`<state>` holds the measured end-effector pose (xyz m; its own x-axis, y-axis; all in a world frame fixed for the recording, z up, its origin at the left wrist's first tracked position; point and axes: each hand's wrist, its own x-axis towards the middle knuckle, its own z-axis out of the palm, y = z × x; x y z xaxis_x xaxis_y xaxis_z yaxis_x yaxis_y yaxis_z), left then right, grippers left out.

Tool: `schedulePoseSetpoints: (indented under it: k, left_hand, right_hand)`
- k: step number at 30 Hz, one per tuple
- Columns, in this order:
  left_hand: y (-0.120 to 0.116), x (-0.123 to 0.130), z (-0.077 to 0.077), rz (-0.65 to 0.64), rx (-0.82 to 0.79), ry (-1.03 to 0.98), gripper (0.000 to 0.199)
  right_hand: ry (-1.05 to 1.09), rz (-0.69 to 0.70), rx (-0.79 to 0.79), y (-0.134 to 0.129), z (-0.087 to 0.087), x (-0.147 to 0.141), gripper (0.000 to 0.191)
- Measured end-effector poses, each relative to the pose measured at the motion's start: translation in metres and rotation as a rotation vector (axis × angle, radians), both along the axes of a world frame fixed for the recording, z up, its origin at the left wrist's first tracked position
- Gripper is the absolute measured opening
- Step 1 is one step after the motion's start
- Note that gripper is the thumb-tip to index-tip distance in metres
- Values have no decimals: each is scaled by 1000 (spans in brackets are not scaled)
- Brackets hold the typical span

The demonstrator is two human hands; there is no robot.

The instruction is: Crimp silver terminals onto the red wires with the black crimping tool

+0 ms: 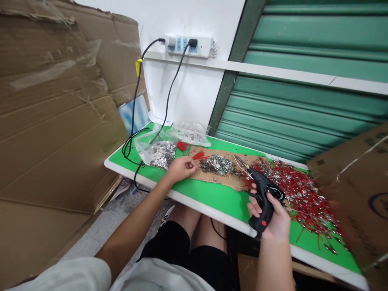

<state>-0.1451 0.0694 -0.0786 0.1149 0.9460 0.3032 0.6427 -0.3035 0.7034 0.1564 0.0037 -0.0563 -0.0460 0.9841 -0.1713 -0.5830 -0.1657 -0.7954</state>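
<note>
My right hand [273, 218] is wrapped round the handle of a black soldering gun [264, 190] with a red button. Its thin metal tip [241, 162] points left and away from me, above the cardboard strip [209, 177]. My left hand [182, 169] is closed with fingertips pressed together over the strip's left end; whatever they pinch is too small to make out. Just beyond it lies a bunch of red wires [199, 155]. Between the hands is a heap of small shiny metal parts [220, 165], with tiny dark pieces beside it.
A large pile of red wires with shiny metal ends [303, 194] covers the table's right side. Clear plastic bags of metal parts [162, 155] lie at the left. Black cables [135, 101] run up to a wall socket strip [188, 45]. Cardboard boxes [54, 121] flank the green table [212, 198].
</note>
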Motion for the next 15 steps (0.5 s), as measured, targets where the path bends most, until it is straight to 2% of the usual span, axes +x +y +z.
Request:
schedulePoseSetpoints:
  k: [3,6,10,13,15]
  left_hand:
    - [1,3,10,6,43,1,13]
    - [7,23,27,-29,81,9,13]
    - [22,86,45,-55,115,-68,17]
    - [26,141,44,-138,51,-30,23]
    - [23,163,39,-148,31,71,32]
  right_hand:
    - [48,-84,48,-3,2,-1,23]
    - [95,-143,97,-5,4,0,23]
    - [119,-188,143,-8,5,3,24]
    - [173,-216,124,-10,5,5,21]
    - [205,-216,116,-11,5,6,21]
